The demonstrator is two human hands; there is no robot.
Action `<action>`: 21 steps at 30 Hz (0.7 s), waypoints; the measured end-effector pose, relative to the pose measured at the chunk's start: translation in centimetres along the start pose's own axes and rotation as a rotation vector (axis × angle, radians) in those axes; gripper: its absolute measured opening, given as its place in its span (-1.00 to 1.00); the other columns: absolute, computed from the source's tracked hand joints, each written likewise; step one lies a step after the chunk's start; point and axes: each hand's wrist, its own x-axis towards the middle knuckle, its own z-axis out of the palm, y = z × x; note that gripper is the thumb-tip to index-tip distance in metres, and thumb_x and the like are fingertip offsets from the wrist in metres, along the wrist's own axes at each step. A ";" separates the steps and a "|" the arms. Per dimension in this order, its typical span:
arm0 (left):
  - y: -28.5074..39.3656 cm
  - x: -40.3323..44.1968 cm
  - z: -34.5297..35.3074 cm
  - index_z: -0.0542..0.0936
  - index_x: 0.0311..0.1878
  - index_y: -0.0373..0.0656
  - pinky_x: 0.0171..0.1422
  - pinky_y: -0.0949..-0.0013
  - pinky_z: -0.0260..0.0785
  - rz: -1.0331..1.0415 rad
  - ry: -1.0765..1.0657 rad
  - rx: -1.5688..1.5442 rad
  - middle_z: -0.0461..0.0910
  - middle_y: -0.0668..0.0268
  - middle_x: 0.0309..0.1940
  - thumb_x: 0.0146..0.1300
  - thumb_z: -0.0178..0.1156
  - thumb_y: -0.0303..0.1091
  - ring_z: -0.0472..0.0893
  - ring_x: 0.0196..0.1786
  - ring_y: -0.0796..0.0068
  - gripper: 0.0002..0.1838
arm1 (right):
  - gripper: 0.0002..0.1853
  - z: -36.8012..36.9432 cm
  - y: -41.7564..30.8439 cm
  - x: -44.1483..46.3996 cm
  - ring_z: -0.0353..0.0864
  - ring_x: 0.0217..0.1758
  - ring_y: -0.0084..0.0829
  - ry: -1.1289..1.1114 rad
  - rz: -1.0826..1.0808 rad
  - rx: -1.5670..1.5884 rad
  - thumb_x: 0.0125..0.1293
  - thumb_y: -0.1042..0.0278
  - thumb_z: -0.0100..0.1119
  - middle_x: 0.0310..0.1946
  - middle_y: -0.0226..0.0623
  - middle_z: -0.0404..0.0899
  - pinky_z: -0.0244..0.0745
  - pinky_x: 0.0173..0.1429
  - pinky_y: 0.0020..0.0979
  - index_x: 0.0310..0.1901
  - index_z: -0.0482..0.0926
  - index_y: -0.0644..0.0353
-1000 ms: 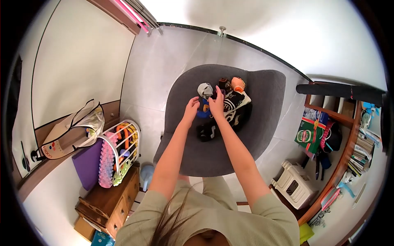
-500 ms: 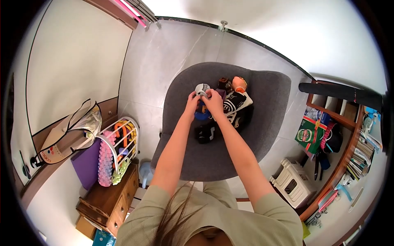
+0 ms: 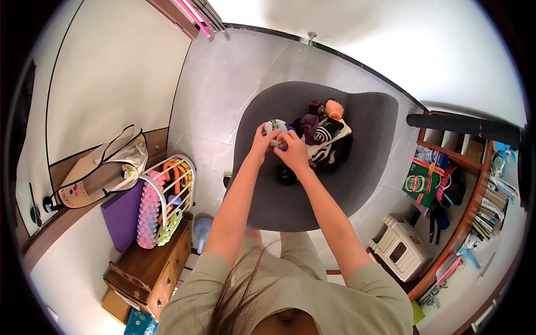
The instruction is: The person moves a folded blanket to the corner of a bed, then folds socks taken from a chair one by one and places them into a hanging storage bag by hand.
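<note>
Both hands meet over a dark grey padded seat [image 3: 273, 209]. Between them is a light grey bundled sock [image 3: 274, 126]. My left hand [image 3: 261, 142] grips its left side, and my right hand [image 3: 292, 148] has its fingers closed on its lower right side. A bit of blue cloth shows beside my right fingers. Right of the hands lies a pile with a purple bundle [image 3: 309, 126], a black bundle with white stripes [image 3: 328, 130], an orange bundle [image 3: 334, 109] and a dark brown one [image 3: 316, 108]. Black cloth lies lower in the pile, partly hidden by my right hand.
A white rack [image 3: 190, 167] with colourful rollers stands at the left above a wooden drawer cabinet [image 3: 137, 265]. At the right are a beige plastic stool [image 3: 401, 250], a green package [image 3: 420, 183] and a wooden shelf [image 3: 459, 162]. A blue object [image 3: 202, 229] is near the cabinet.
The hands have closed on the grey sock, which was lying on the seat, and turned it. My right hand has shifted slightly right and down. The camera view has shifted a little.
</note>
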 end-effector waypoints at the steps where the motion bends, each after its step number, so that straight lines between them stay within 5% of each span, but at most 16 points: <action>1: 0.2 -0.6 -0.5 0.24 0.05 -0.16 -0.19 0.35 0.38 0.007 0.004 0.012 0.42 0.25 -0.16 -0.05 0.24 -0.37 0.48 -0.18 0.43 -0.43 | -0.77 0.0 -0.6 -0.5 0.44 -0.49 -0.42 -0.010 -0.049 -0.022 -0.17 0.47 0.22 -0.48 -0.36 0.35 0.37 -0.38 -0.44 -0.40 0.42 0.18; 6: 0.5 -3.8 -3.5 0.28 0.00 -0.18 -0.16 0.36 0.37 0.087 0.022 -0.045 0.44 0.27 -0.20 -0.11 0.22 -0.45 0.48 -0.17 0.42 -0.46 | -0.76 0.8 -3.9 -2.7 0.45 -0.39 -0.46 -0.067 -0.090 0.069 -0.16 0.41 0.27 -0.35 -0.40 0.35 0.37 -0.33 -0.47 -0.40 0.45 0.15; 10: 1.9 -7.0 -6.6 0.28 0.01 -0.18 -0.13 0.33 0.37 0.066 -0.009 -0.149 0.43 0.25 -0.16 -0.13 0.21 -0.50 0.49 -0.16 0.40 -0.45 | -0.70 2.9 -6.2 -3.7 0.41 -0.39 -0.56 0.098 -0.065 0.228 -0.13 0.40 0.28 -0.33 -0.40 0.33 0.32 -0.33 -0.56 -0.33 0.40 0.17; 13: 3.8 -10.8 -8.3 0.26 0.06 -0.18 -0.10 0.33 0.36 0.081 0.048 -0.133 0.43 0.25 -0.15 -0.13 0.25 -0.45 0.49 -0.15 0.40 -0.39 | -0.61 5.7 -7.4 -4.3 0.40 -0.39 -0.57 0.054 0.168 0.466 -0.11 0.36 0.30 -0.30 -0.39 0.32 0.34 -0.34 -0.55 -0.24 0.35 0.18; 16: 4.0 -12.6 -11.3 0.25 0.11 -0.16 -0.22 0.47 0.34 0.168 0.086 -0.100 0.44 0.32 -0.14 -0.22 0.34 -0.33 0.47 -0.17 0.52 -0.27 | -0.50 8.1 -9.3 -4.7 0.39 -0.41 -0.60 -0.075 0.203 0.612 -0.06 0.32 0.29 -0.29 -0.36 0.33 0.33 -0.38 -0.59 -0.10 0.28 0.20; 21: 4.6 -15.1 -16.7 0.32 0.08 -0.12 -0.31 0.55 0.26 0.211 0.168 -0.058 0.48 0.36 -0.17 -0.12 0.29 -0.20 0.47 -0.21 0.58 -0.36 | -0.44 12.2 -13.4 -4.6 0.43 -0.23 -0.55 -0.357 0.244 0.874 0.08 0.37 0.18 -0.15 -0.28 0.37 0.36 -0.20 -0.54 0.10 0.16 0.19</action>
